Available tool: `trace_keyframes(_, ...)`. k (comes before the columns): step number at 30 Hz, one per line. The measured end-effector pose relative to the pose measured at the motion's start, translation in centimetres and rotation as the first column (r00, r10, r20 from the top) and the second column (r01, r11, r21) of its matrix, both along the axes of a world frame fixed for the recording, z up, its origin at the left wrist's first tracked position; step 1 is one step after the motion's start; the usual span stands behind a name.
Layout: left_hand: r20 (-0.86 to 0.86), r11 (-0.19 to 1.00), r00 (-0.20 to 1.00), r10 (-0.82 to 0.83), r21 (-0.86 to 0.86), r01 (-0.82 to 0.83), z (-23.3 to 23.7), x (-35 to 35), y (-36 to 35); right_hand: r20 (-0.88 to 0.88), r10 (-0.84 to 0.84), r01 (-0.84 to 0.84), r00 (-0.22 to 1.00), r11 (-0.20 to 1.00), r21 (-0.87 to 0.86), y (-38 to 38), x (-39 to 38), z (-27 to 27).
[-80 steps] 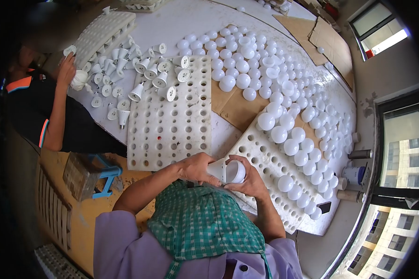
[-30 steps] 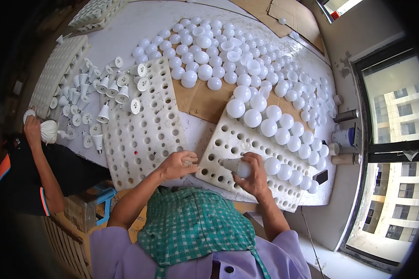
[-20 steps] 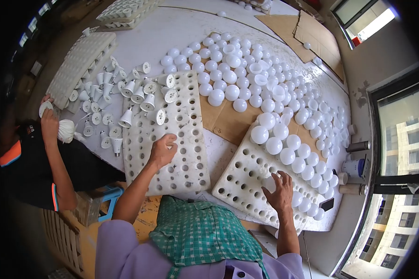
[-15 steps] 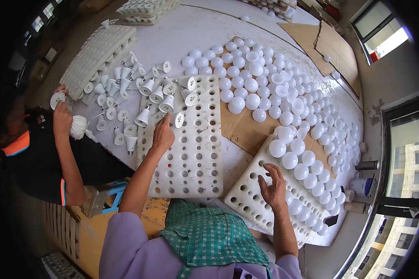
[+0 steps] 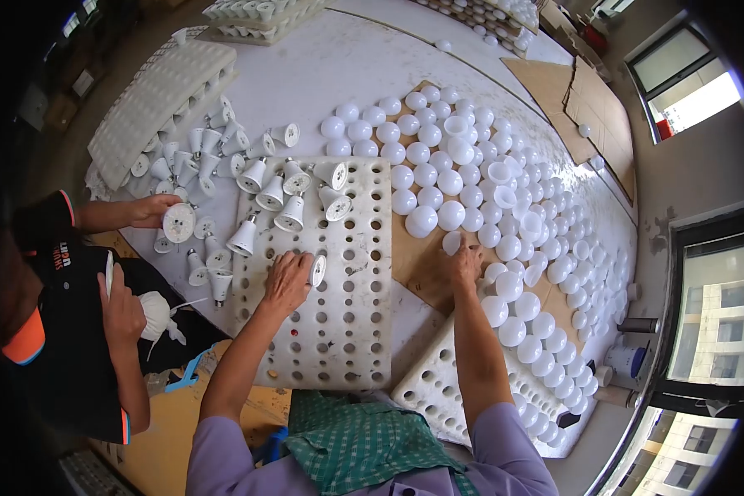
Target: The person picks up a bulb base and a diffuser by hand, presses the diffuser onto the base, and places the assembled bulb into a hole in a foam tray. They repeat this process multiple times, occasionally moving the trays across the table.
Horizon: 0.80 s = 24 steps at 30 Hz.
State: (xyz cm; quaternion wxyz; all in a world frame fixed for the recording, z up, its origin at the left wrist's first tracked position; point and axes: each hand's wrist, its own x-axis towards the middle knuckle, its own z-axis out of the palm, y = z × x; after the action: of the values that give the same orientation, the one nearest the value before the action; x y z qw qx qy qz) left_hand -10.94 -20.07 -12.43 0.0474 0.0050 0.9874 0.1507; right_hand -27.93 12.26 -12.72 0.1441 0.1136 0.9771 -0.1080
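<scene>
My left hand [image 5: 287,283] is closed around a white bulb base [image 5: 317,270], its round face turned to the right, over the white perforated foam board [image 5: 329,331]. Several white bulb bases [image 5: 290,213] lie in a loose group at that board's far end. My right hand [image 5: 466,263] reaches out to the front edge of the spread of domes, its fingers closed on a white bulb cover [image 5: 452,241]. Below my right forearm is a second foam board [image 5: 428,379], with rows of white bulb covers [image 5: 531,336] along its right side.
A co-worker at the left holds a round bulb base [image 5: 178,223] near more heaped bases. Many white covers [image 5: 450,183] sit on brown cardboard [image 5: 415,269]. Stacked foam trays [image 5: 161,95] stand at the back left. Cylindrical containers [image 5: 624,361] are at the right edge.
My right hand has moved forward from above the second foam board and closed on a bulb cover. My left hand still holds its base, now lower in view. The co-worker's hands have shifted.
</scene>
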Motion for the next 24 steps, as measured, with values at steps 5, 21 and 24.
trace_keyframes(5, -0.034, 0.994, 0.994, 0.105, 0.029, -0.104, -0.3, 0.0, 0.9, 0.059, 0.079, -0.073, 0.995, 0.994, -0.087, -0.5, 1.2, -0.7)
trace_keyframes(21, 0.281, -0.197, 0.924, -0.261, 0.921, -0.336, 7.9, 7.7, 13.2, 0.09, 0.249, 0.183, 0.964, -0.383, -0.906, 6.7, 18.9, 7.2)
trace_keyframes(24, 0.276, -0.046, 0.889, -0.366, 0.948, -0.314, 9.4, 8.3, 14.6, 0.057, 0.252, 0.155, 0.966, -0.39, -0.908, 6.8, 21.0, 8.0)
